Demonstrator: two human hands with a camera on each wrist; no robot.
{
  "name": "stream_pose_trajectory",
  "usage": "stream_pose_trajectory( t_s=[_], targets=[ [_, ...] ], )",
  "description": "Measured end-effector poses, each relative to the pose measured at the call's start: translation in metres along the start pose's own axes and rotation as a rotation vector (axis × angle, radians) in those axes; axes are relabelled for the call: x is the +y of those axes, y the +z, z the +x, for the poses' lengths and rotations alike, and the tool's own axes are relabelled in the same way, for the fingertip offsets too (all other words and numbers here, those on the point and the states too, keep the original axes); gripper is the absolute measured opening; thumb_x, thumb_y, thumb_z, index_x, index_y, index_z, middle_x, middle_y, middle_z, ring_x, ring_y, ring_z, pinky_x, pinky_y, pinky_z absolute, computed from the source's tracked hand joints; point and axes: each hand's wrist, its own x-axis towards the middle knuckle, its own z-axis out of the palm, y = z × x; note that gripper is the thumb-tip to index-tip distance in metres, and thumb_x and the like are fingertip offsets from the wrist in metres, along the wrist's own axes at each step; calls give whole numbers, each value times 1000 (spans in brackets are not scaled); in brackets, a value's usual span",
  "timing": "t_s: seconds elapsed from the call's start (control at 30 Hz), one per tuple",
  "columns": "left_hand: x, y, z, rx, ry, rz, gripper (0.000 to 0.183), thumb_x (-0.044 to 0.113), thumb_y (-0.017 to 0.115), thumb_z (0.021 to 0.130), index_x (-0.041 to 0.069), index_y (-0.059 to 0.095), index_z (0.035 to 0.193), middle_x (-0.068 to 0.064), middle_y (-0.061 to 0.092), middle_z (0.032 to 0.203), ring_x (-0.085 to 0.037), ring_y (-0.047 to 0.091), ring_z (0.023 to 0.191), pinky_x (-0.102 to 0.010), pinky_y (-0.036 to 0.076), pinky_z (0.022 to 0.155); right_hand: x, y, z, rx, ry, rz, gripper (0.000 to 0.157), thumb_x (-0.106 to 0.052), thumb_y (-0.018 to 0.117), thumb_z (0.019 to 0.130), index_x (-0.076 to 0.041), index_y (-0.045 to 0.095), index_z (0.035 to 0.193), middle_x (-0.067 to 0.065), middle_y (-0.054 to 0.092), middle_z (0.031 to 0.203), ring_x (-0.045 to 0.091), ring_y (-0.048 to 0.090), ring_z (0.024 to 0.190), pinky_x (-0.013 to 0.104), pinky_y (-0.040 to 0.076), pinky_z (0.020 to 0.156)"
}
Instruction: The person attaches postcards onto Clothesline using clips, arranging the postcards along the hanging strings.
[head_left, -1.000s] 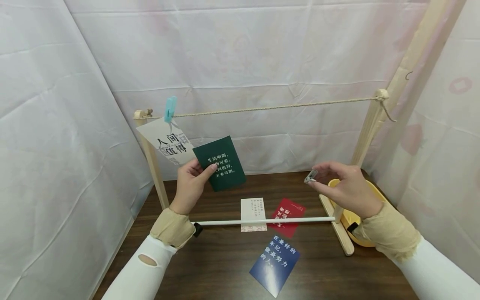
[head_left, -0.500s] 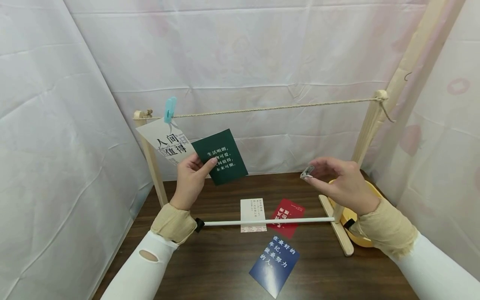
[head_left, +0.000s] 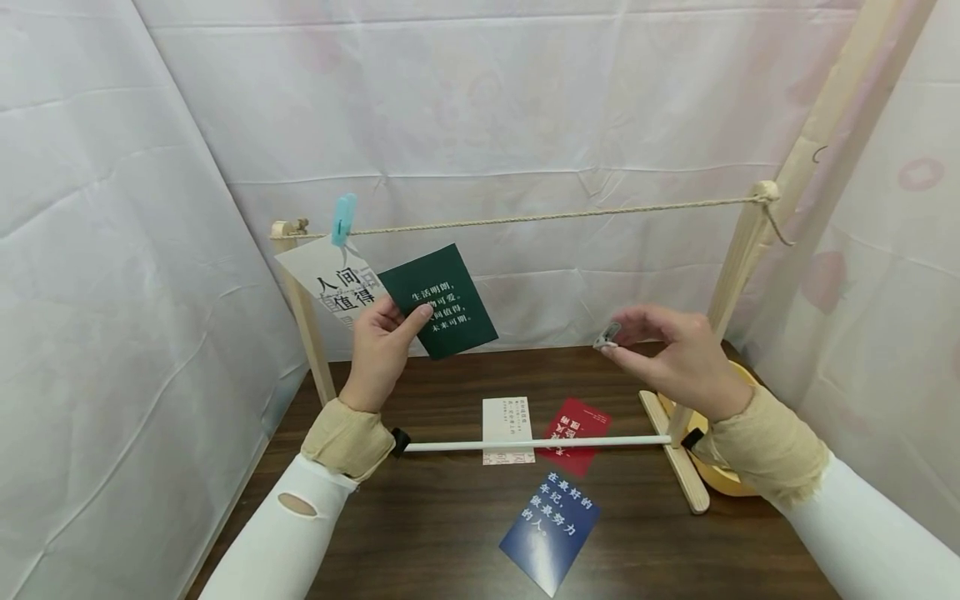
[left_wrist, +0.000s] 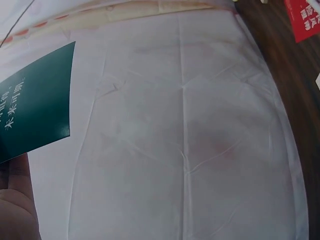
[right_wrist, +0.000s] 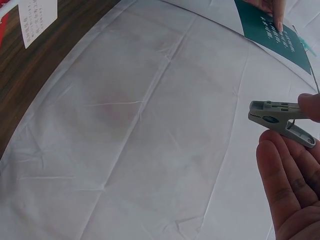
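While the left hand (head_left: 378,346) pinches the dark green card (head_left: 459,304) by its left edge, thumb on the printed face and fingers behind, the right hand (head_left: 678,354) holds a grey clip (right_wrist: 274,113) between thumb and fingers, its mouth apparently closed. Both things are in the air, the card just below the rope (head_left: 540,218) toward its left end, the clip nearer the right end. A light blue clip (head_left: 343,218) grips a pale card (head_left: 337,279) by an upper corner near the rope's left end; whether the green card touches it is hard to tell, as they overlap in the head view. The green card looks light, thin, fairly stiff, perhaps slick and easily creased; a flat pinch at an edge or corner should suit it. The grey clip looks light and hard, best squeezed at its arm ends. On the surface (head_left: 412,533), a white card (head_left: 506,421) and a red card (head_left: 581,421) lie toward the back edge, a dark blue card (head_left: 551,533) nearer the front edge, a yellow basket (head_left: 726,481) toward the right edge
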Motion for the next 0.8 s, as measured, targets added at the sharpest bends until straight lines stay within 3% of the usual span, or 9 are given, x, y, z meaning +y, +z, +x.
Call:
stream_pose_trajectory(
  t_s=[0.2,0.43,0.8],
  targets=[
    [4,0,1,8,-7,-2,32,2,70,105,-9,67,135,11,81,116,-7,79,106,-28,64,96,-3,1,9,9,-34,-37,37,12,93,72,1,78,104,8,82,88,12,77,76,4,53,80],
    [6,0,4,21,21,-22,31,1,69,104,-8,68,134,11,81,116,-8,79,108,-29,63,98,-6,4,22,11,-66,-28,36,14,92,73,2,77,104,8,83,91,10,77,78,5,53,82],
    [8,2,8,47,33,-22,32,3,70,105,-7,69,134,7,81,120,-9,79,111,-30,62,100,-14,6,40,-6,-91,14,35,12,92,76,2,77,107,8,83,93,21,79,78,7,55,83]
  ],
)
